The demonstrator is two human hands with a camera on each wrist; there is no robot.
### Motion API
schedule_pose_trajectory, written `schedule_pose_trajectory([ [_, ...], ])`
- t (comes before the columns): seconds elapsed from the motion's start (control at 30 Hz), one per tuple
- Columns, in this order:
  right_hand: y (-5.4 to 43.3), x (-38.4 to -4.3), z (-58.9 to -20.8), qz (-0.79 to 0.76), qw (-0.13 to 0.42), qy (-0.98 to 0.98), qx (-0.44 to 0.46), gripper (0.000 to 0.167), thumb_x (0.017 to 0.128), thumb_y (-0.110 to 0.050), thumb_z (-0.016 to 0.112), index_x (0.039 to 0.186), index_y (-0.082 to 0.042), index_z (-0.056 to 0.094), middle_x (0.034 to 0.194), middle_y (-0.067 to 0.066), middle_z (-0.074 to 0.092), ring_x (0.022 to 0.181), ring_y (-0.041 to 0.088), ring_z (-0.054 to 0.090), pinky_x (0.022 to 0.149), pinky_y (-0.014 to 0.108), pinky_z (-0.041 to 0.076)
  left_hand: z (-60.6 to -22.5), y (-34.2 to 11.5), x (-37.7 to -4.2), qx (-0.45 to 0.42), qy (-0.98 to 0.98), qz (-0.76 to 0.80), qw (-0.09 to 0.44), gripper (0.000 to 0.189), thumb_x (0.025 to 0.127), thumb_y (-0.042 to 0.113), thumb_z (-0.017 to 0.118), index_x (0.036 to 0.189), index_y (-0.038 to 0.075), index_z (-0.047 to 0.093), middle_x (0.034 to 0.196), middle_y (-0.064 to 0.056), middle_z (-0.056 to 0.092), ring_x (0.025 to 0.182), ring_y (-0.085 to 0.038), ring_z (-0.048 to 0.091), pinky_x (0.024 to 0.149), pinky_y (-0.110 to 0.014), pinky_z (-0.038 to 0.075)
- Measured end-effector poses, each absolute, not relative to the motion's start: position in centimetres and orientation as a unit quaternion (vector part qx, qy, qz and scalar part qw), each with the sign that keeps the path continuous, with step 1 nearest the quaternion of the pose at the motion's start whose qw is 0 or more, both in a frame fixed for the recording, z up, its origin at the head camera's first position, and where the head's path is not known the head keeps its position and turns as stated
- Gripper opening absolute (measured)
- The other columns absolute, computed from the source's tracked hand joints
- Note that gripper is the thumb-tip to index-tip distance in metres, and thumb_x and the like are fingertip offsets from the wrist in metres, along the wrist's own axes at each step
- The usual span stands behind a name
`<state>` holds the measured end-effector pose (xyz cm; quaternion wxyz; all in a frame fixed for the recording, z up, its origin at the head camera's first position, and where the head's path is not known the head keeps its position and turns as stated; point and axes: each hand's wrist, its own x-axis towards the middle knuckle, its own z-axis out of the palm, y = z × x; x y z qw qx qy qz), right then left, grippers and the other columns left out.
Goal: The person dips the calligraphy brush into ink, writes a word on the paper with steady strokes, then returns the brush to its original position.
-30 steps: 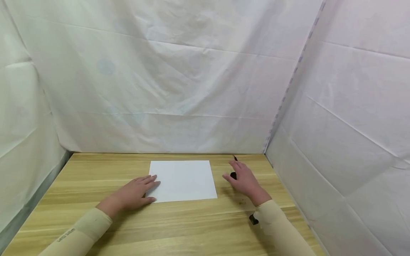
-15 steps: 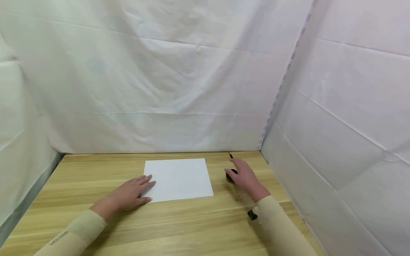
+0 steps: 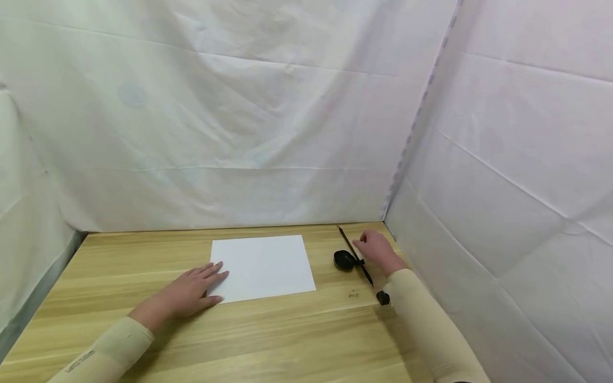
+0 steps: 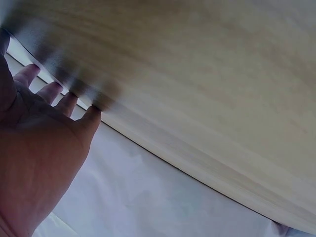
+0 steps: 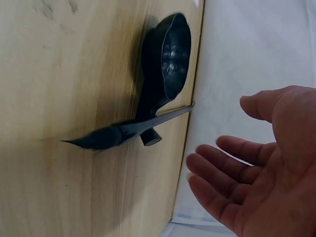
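Observation:
A sheet of white paper lies on the wooden table. My left hand rests flat on its left edge, fingers spread. A black writing brush lies across the short handle of a small black ink dish, to the right of the paper. In the right wrist view, the brush's dark bristles point away from the back wall, and the dish's hollow looks dark and shiny. My right hand hovers just right of the brush, its fingers loosely bent and holding nothing.
A small black block sits by my right sleeve, partly covered by it. Dark smudges mark the table below the dish. White cloth hangs along the back and both sides.
My right hand has drawn away to the right from over the dish and brush, leaving both uncovered. My left hand stays on the paper. The head view has turned slightly right.

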<state>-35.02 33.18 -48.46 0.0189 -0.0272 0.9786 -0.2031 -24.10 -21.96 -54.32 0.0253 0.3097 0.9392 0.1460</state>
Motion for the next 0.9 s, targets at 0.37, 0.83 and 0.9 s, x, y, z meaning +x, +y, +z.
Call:
schedule_pose_trajectory([
  [0.37, 33.9, -38.4, -49.2, -0.216, 0.128, 0.968, -0.023, 0.049, 0.110, -0.028, 0.062, 0.065, -0.018, 0.046, 0.057, -0.004, 0.040, 0.051, 0.014, 0.033, 0.056, 0.034, 0.036, -54.1, -21.8, -24.2, 0.310, 0.939, 0.146, 0.024, 0.073, 0.110, 0.054, 0.065, 0.165, 0.008, 0.052, 0.174, -0.023, 0.041, 0.158, -0.051, 0.039, 0.121, -0.073, 0.036],
  [0.83, 34.2, -39.7, -50.1, -0.171, 0.195, 0.965, -0.040, 0.044, 0.099, -0.021, 0.061, 0.059, -0.021, 0.043, 0.054, -0.005, 0.043, 0.049, 0.012, 0.036, 0.054, 0.030, 0.037, -54.6, -21.8, -23.9, 0.309, 0.940, 0.145, 0.016, 0.073, 0.110, 0.055, 0.064, 0.165, 0.007, 0.053, 0.173, -0.023, 0.041, 0.157, -0.052, 0.040, 0.121, -0.073, 0.037],
  [0.9, 34.3, -39.8, -50.3, -0.166, 0.196, 0.965, -0.044, 0.044, 0.098, -0.021, 0.062, 0.058, -0.021, 0.043, 0.055, -0.005, 0.043, 0.049, 0.012, 0.038, 0.054, 0.030, 0.038, -54.6, -21.7, -23.8, 0.309, 0.939, 0.147, 0.016, 0.073, 0.110, 0.054, 0.065, 0.164, 0.007, 0.053, 0.173, -0.023, 0.041, 0.157, -0.052, 0.041, 0.120, -0.073, 0.037],
])
